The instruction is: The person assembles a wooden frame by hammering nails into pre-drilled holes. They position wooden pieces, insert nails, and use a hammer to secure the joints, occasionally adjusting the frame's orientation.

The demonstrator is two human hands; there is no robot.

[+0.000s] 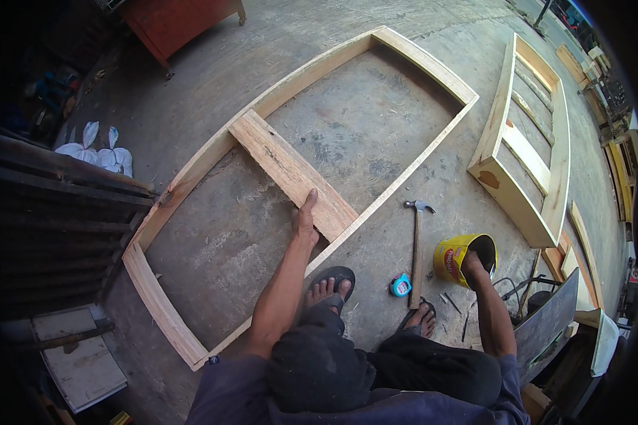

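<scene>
A large rectangular wooden frame [191, 173] lies flat on the concrete floor. A wooden cross plank [283, 170] spans it from the far rail to the near rail. My left hand [305, 214] rests on the near end of that plank, fingers gripping its edge. My right hand [473, 263] reaches into the mouth of a yellow tin can [452, 258] lying on the floor; its fingers are hidden inside. A claw hammer [416, 248] and a small blue tape measure [400, 285] lie between my hands. Both of my feet wear sandals.
A second wooden frame with slats [524, 142] lies at the right. Loose nails [452, 303] are scattered by my right foot. A red cabinet [177, 21] stands at the back left, white bags [96, 152] and dark timber [57, 205] at the left.
</scene>
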